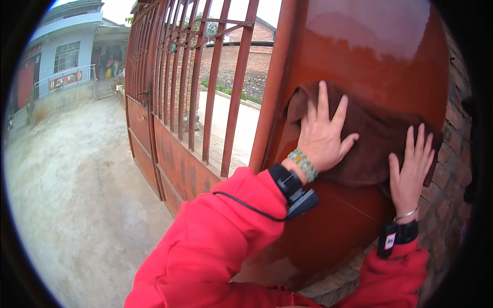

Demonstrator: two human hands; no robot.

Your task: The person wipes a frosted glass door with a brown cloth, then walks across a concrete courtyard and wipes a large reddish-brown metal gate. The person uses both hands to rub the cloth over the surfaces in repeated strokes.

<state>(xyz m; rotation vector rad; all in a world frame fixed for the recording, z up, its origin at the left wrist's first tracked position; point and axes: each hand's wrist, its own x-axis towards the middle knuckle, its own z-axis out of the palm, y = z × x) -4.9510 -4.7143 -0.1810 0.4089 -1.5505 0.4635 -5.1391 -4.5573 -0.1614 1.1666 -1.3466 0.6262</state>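
Note:
A dark brown cloth lies spread against a glossy reddish-brown panel, which stands beside a metal gate. My left hand presses flat on the cloth's upper left part, fingers spread. On the cloth's right end rests my right hand, palm towards it and fingers extended. Neither hand is curled around the fabric. A bead bracelet and a strapped black device are on my left wrist. My right wrist bears a thin metal bangle and another black device.
The reddish metal gate has upright bars and a latch. Rough brickwork borders the panel on the right. A concrete yard stretches left towards a pale house with a railing. Beyond the bars lies a road.

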